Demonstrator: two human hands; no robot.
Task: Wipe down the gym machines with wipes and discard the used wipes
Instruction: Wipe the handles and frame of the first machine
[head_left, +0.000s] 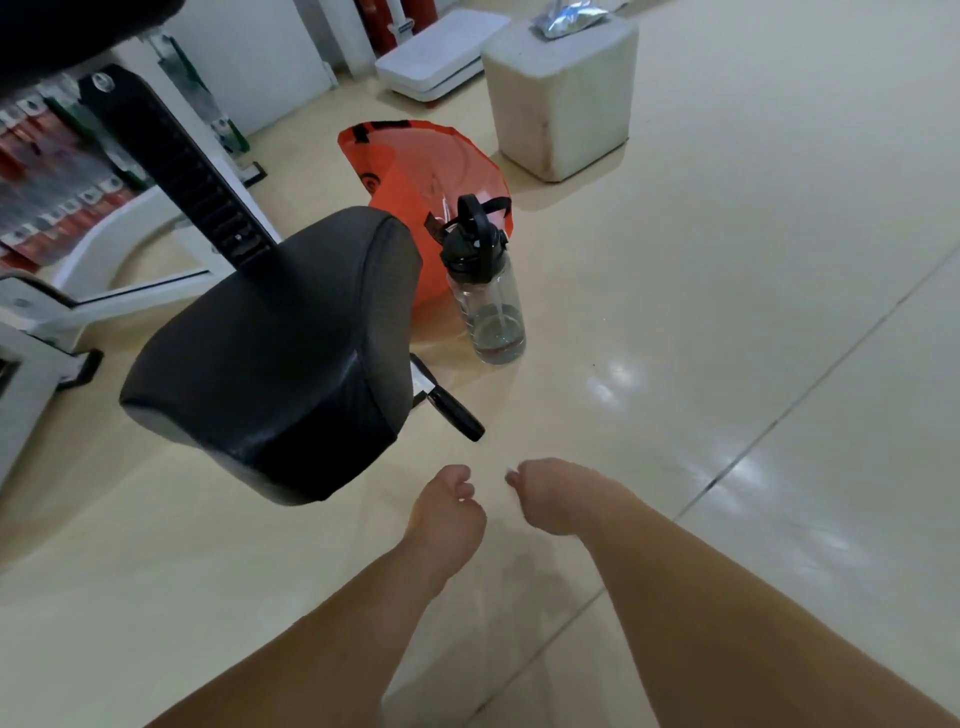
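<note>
- My left hand hangs over the floor at about 6 o'clock in the view, fingers curled in close to the palm; I see nothing gripped in it.
- My right hand is just beside it, toward 3 o'clock, knuckles bent under in a loose fist. Something small and pale shows at the fingertips (a nail or a scrap of wipe, I cannot tell which), so I cannot tell whether this hand holds anything.
- The two hands are near each other but apart.
- The black padded seat of the gym machine sits at 10 o'clock from my hands, tilted, with a black ribbed post rising behind it toward 11 o'clock.
- A black-tipped lever sticks out from under the seat, pointing toward my hands.
- A clear water bottle with a black lid stands upright on the floor at 12 o'clock from my hands.
- An orange bag sits open just behind the bottle, touching or nearly so.
- Farther off at 1 o'clock stands a white block with a silvery wipe packet on top, well apart from my hands.
- A weight stack with red labels shows at 9 o'clock.
</note>
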